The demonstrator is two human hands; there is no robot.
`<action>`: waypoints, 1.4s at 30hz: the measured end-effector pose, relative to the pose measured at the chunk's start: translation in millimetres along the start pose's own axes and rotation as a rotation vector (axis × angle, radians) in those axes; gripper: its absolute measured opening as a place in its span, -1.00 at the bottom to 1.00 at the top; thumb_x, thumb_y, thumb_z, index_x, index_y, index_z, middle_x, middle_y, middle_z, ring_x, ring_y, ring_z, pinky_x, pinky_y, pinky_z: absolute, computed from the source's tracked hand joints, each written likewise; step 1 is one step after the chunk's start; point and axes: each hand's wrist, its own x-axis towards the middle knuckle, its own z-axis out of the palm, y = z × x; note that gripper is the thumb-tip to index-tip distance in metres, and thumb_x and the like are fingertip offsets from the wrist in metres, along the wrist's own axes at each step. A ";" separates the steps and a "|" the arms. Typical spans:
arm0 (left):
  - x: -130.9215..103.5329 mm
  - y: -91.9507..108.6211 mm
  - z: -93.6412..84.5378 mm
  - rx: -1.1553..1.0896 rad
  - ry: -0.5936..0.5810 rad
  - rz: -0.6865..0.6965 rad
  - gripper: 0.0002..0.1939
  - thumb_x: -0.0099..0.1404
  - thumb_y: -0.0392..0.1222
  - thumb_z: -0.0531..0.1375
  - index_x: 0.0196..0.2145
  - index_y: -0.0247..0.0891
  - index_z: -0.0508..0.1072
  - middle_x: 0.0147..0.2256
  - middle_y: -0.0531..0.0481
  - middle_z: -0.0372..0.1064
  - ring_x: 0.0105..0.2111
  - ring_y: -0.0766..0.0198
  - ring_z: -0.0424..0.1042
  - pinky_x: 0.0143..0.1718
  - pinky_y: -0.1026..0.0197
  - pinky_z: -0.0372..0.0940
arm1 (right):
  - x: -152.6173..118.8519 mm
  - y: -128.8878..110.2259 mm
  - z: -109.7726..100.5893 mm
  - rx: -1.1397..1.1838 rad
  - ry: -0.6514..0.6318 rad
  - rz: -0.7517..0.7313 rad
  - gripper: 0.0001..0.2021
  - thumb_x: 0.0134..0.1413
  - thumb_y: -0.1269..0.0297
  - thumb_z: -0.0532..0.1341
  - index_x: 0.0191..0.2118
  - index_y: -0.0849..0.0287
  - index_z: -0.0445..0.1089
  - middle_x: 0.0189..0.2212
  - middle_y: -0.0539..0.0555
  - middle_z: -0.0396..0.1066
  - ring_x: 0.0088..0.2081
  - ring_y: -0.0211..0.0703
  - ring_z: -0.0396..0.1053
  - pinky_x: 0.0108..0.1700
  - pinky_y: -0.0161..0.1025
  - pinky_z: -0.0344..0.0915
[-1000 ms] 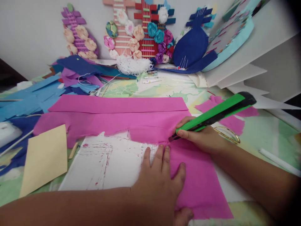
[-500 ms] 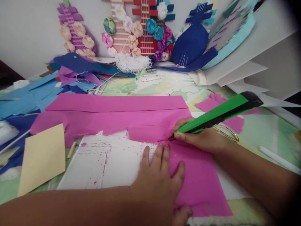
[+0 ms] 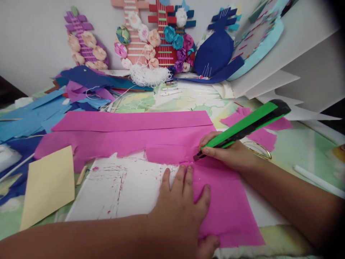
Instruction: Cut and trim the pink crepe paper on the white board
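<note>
My right hand (image 3: 222, 149) is closed round a green and black utility knife (image 3: 248, 122). The knife slants down to the left, its tip on the pink paper (image 3: 226, 201). Fingers spread, my left hand (image 3: 182, 201) lies flat across the edge between the pink paper and a white sheet (image 3: 105, 190) with pink-marked cuts. Its fingertips are just below and left of the knife tip. Behind both hands, a folded pink strip (image 3: 134, 121) runs across the paper.
Left are a cream card (image 3: 50, 183), a wooden stick and blue paper (image 3: 35, 111). White string (image 3: 149, 75) and decorated paper instruments stand at the back. Pink scraps (image 3: 261, 138), gold-handled scissors (image 3: 258, 150) and a white stick (image 3: 318, 181) lie right.
The knife's rear end has swung slightly left, and its tip remains near the same spot. The view has shifted slightly. My left hand stays flat on the paper.
</note>
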 end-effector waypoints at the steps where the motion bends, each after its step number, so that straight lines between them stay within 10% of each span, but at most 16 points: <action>1: 0.0 -0.3 -0.3 0.001 -0.004 0.004 -0.27 0.13 0.26 -0.03 0.16 -0.17 0.05 0.19 -0.36 -0.26 0.15 -0.32 -0.35 -0.04 -0.42 -0.37 | -0.1 0.1 -0.3 -0.015 0.006 -0.012 -0.89 -0.12 0.24 0.25 -0.43 0.16 0.37 -0.47 0.00 0.43 -0.36 -0.23 0.41 -0.29 -0.28 0.36; 42: -3.7 -1.3 -2.4 0.043 0.000 0.036 -0.27 0.16 0.25 -0.08 0.18 -0.22 0.01 0.18 -0.36 -0.26 0.14 -0.36 -0.33 -0.06 -0.45 -0.35 | -5.2 -1.5 -3.0 -0.222 -0.007 0.009 -0.81 -0.20 0.19 0.27 -0.44 0.16 0.32 -0.50 -0.01 0.39 -0.43 -0.22 0.38 -0.40 -0.30 0.31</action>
